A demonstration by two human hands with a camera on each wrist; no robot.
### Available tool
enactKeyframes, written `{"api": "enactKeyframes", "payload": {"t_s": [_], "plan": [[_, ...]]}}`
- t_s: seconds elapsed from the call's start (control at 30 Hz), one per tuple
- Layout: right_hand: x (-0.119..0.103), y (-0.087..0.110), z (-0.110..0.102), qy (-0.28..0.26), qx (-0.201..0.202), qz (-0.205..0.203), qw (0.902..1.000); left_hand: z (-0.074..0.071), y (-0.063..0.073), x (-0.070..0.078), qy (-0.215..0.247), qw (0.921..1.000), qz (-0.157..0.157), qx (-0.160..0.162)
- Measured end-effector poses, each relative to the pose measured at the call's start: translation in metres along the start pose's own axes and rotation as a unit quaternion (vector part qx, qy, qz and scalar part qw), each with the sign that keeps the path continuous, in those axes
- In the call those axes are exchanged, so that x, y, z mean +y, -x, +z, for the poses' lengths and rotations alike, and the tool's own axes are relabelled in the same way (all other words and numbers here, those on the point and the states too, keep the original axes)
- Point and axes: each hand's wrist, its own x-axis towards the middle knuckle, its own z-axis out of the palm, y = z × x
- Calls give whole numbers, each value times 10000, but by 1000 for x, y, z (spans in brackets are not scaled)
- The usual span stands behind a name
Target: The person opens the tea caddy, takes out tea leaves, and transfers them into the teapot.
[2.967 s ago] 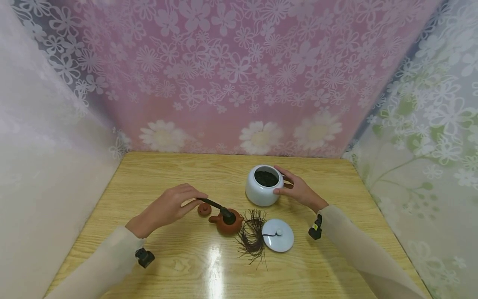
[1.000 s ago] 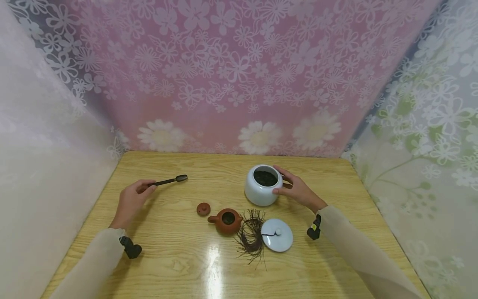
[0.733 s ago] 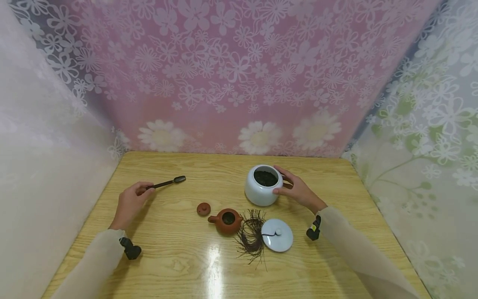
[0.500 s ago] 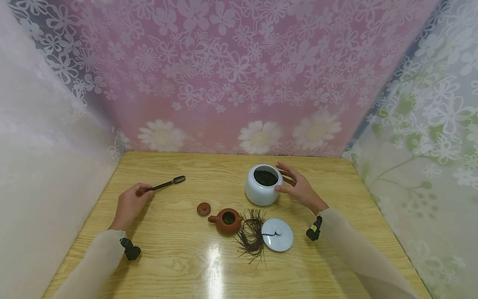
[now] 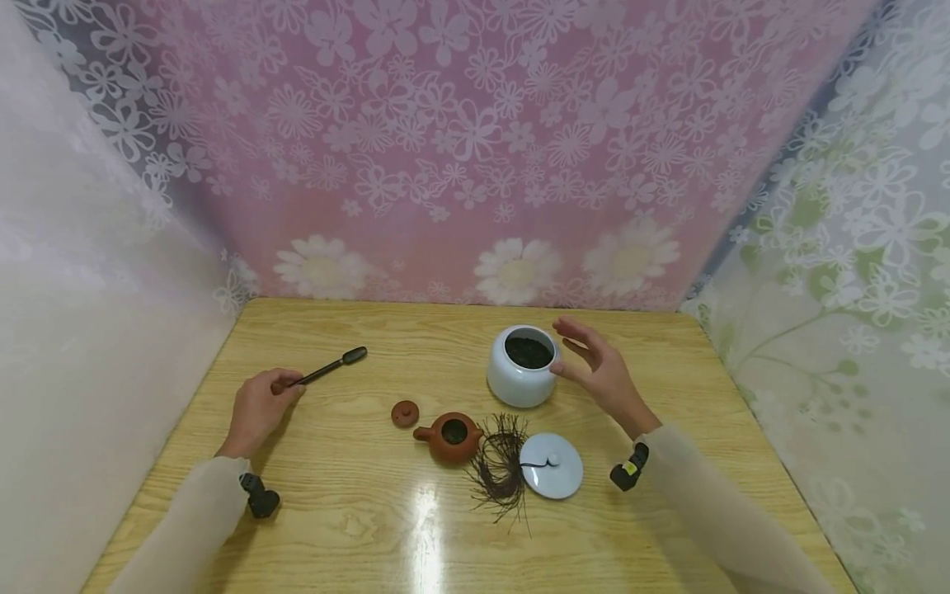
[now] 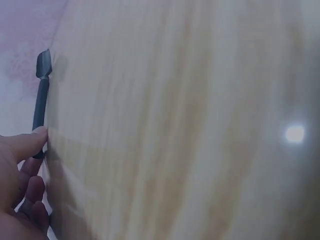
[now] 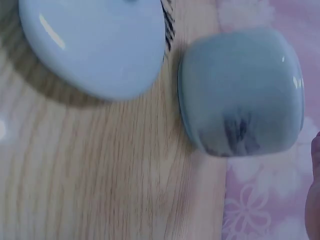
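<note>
On the left of the table, my left hand (image 5: 260, 410) pinches the handle end of a dark tea scoop (image 5: 355, 355). In the left wrist view the thumb lies on the handle, and the scoop (image 6: 44, 64) points away, close over the wood. The white jar (image 5: 517, 384), uncovered and holding dark tea leaves (image 5: 529, 352), stands at the back. Beside it, my right hand (image 5: 603, 378) has its fingers spread, the thumb tip near the jar's right side. In the right wrist view, a gap shows between the jar (image 7: 240, 85) and the fingers at the edge.
A small brown clay teapot (image 5: 450, 450) sits uncovered mid-table with dark leaves inside; its lid (image 5: 404, 413) lies to its left. The white jar lid (image 5: 552, 484), with a dark cord on its knob, rests beside a bundle of dark fine twigs (image 5: 499, 483). Patterned cloth hangs behind.
My left hand has taken the scoop from the teapot's mouth to the left side and lowered it toward the table. My right hand has let go of the jar and drawn back rightward.
</note>
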Motion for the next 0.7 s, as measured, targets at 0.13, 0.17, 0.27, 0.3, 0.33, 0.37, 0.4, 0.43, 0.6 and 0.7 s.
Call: {"api": "enactKeyframes", "payload": {"t_s": [0.13,0.17,0.27,0.3,0.33,0.37,0.4,0.43,0.6,0.7], "plan": [[-9,5,13,-304,-148,-386,9987,-1,1,-2,32,10000,15,-66],[-11,6,17,-378,-204,-468,9980,-2,2,-2,58,9999,13,-89],[-16,9,29,-550,-416,-580,9959,-5,3,0,152,9998,-62,-95],[-18,11,33,-576,-501,-560,9955,-6,4,1,195,9997,-89,-84],[-19,12,37,-577,-594,-554,9950,-7,4,2,229,9997,-106,-67],[-19,13,41,-581,-684,-536,9945,-7,4,4,290,9995,-114,-45],[-19,15,45,-578,-776,-485,9941,-8,4,6,344,9993,-105,-35],[-20,16,49,-562,-868,-470,9935,-8,4,9,378,9993,-60,-29],[-20,21,68,-542,-1283,-273,9899,-2,0,28,459,9982,305,-225],[-21,23,78,-538,-1487,-106,9874,5,-1,40,539,9966,427,-463]]}}
